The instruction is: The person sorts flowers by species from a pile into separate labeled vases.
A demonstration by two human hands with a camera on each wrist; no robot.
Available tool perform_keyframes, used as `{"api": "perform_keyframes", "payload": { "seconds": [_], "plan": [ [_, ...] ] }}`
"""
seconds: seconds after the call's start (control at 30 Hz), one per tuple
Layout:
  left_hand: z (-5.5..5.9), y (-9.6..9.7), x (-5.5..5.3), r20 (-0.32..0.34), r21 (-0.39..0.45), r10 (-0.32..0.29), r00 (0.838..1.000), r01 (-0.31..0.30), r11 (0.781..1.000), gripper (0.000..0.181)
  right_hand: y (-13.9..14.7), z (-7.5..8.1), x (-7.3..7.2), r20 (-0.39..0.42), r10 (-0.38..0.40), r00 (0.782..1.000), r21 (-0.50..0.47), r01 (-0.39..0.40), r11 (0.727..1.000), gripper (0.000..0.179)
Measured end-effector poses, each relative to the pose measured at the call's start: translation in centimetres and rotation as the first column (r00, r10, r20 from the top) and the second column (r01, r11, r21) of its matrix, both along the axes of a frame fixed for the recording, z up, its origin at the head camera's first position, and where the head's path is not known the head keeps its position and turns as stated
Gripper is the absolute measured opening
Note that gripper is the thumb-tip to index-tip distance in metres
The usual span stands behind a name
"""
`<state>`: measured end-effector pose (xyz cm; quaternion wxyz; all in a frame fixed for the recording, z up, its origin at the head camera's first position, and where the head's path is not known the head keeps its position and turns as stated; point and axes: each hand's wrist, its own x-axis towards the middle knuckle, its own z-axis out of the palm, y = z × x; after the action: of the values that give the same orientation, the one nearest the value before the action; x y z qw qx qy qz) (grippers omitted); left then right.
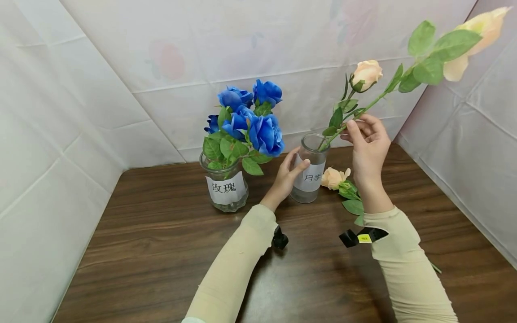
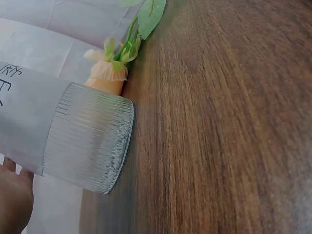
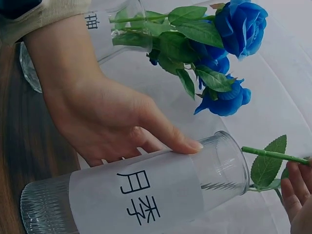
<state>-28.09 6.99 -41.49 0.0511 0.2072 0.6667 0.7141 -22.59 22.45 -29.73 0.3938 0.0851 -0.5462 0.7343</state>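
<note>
My left hand (image 1: 287, 177) grips a clear glass vase (image 1: 305, 196) with a white label, its thumb across the front. In the right wrist view the left hand (image 3: 112, 112) lies along the side of the same vase (image 3: 224, 163). My right hand (image 1: 370, 150) pinches the green stem (image 1: 373, 102) of a peach-coloured rose (image 1: 484, 33), tilted up to the right. The stem's cut end (image 3: 245, 150) is just outside the vase mouth. A second stem, under a smaller peach rose (image 1: 367, 75), appears to enter the mouth.
Left of the vase stands a wider labelled glass jar (image 1: 228, 207) with several blue roses (image 1: 266, 134). Another peach rose (image 1: 334, 178) lies on the brown wooden table (image 1: 161, 251), right of the vase. White cloth (image 1: 121, 89) hangs around the back and sides.
</note>
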Motion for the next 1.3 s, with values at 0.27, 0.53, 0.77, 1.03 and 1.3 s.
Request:
{"api": "perform_keyframes", "payload": {
  "seconds": [0.27,0.53,0.77,1.03,1.3],
  "plan": [
    [-0.1,0.1,-0.1,-0.011,0.007,-0.003,1.0,0.003,1.0,0.058,0.1,-0.6,-0.7,0.027,-0.023,0.999,-0.007,0.023,1.0,0.013],
    [-0.2,0.1,0.1,-0.018,0.023,-0.008,1.0,0.008,1.0,0.059,0.1,-2.5,-0.5,0.157,-0.131,0.979,0.176,0.103,0.979,0.015],
    [-0.3,0.1,-0.1,-0.025,0.025,-0.017,1.0,0.017,1.0,0.057,-0.5,-3.2,-0.2,0.223,-0.164,0.961,0.239,0.11,0.965,0.029],
    [-0.2,0.0,-0.1,-0.02,0.015,-0.02,1.0,0.02,1.0,0.057,-0.8,-3.6,-0.4,0.157,-0.156,0.975,0.268,0.11,0.957,0.025],
    [-0.1,0.0,0.0,-0.013,0.001,-0.008,1.0,0.008,1.0,0.06,-0.8,-3.3,-0.8,0.142,-0.159,0.977,0.279,0.115,0.953,0.018]
  ]
}}
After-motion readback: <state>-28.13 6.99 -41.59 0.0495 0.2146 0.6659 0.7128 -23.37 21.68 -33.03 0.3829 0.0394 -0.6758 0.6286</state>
